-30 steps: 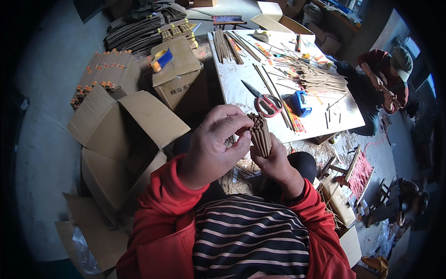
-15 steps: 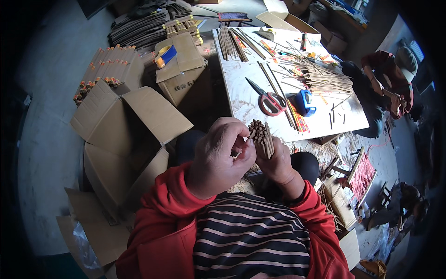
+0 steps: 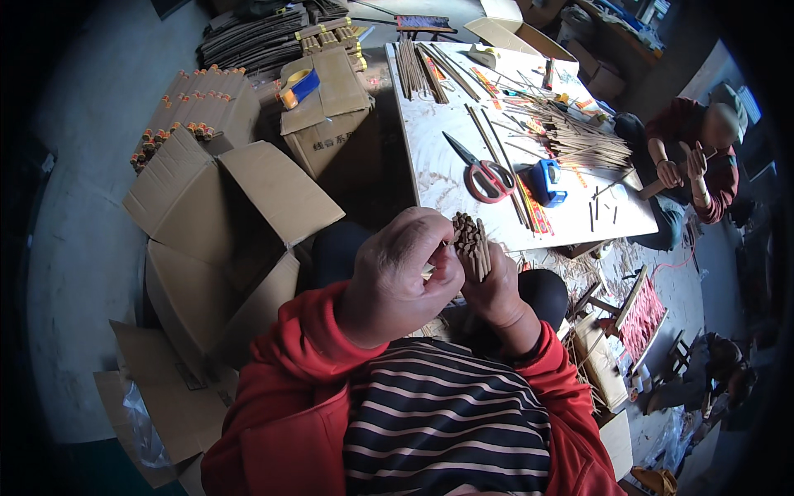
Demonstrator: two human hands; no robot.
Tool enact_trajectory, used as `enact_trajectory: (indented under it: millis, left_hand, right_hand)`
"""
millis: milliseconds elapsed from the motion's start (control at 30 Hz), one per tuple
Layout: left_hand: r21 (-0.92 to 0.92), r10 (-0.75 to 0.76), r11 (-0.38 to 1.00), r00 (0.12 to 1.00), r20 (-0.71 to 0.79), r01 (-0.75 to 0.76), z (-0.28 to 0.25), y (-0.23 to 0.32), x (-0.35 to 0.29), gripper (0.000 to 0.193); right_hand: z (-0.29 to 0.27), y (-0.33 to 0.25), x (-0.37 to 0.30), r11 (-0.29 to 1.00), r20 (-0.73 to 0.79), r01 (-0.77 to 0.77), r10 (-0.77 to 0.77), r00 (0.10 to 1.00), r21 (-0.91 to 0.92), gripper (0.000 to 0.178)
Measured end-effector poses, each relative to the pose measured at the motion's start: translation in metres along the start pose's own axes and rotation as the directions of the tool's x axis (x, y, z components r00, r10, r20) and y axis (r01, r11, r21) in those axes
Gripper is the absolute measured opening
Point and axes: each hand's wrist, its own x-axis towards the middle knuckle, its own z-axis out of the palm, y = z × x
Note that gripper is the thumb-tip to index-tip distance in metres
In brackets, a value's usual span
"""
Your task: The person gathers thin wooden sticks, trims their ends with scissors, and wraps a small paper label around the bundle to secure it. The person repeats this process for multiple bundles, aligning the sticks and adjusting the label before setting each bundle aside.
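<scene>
A bundle of thin brown incense sticks stands in my right hand, whose fingers are wrapped round it, cut ends facing up. One or more sticks at its near side stand slightly apart from the rest. My left hand is closed beside the bundle's left edge, thumb and fingertips pinched together against the stick ends. What lies in that pinch, if anything, is hidden. The lower part of the bundle is out of sight behind my right hand.
Ahead, a white table carries red-handled scissors, a blue tape dispenser and loose sticks. An open carton stands at my left; wrapped bundles are stacked behind it. Another person works at the right.
My left hand has shifted slightly right and closed in on the bundle's edge. My right hand keeps its hold. At the right, the other person's hands have moved apart.
</scene>
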Motion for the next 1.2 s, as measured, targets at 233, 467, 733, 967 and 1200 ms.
enact_trajectory:
  millis: [233, 467, 733, 967, 1200]
  left_hand:
    - [-0.078, 0.003, 0.997, 0.999, 0.034, -0.001, -0.002, -0.007, 0.002, 0.024]
    - [-0.071, 0.02, 0.997, 1.0, 0.019, -0.018, -0.004, -0.003, -0.001, 0.026]
    - [0.013, 0.114, 0.993, 0.992, 0.055, -0.115, -0.002, -0.008, -0.006, 0.022]
    - [-0.026, 0.132, 0.991, 0.991, -0.038, -0.133, 0.003, -0.006, -0.003, 0.025]
    - [-0.04, 0.179, 0.983, 0.984, 0.012, -0.179, 0.0, -0.007, -0.005, 0.027]
  right_hand:
    - [-0.001, 0.001, -0.001, 1.0, 0.002, -0.013, 0.012, 1.0, 0.017, 0.04]
    - [-0.001, 0.001, 0.0, 1.0, 0.027, 0.012, -0.012, 1.0, 0.002, 0.042]
    - [0.0, 0.001, -0.001, 1.0, -0.009, 0.028, -0.028, 1.0, -0.011, 0.04]
    - [0.001, -0.001, -0.001, 0.999, -0.036, 0.023, -0.023, 0.999, -0.025, 0.038]
    - [0.0, -0.002, 0.001, 0.999, -0.051, 0.03, -0.03, 0.998, -0.017, 0.038]
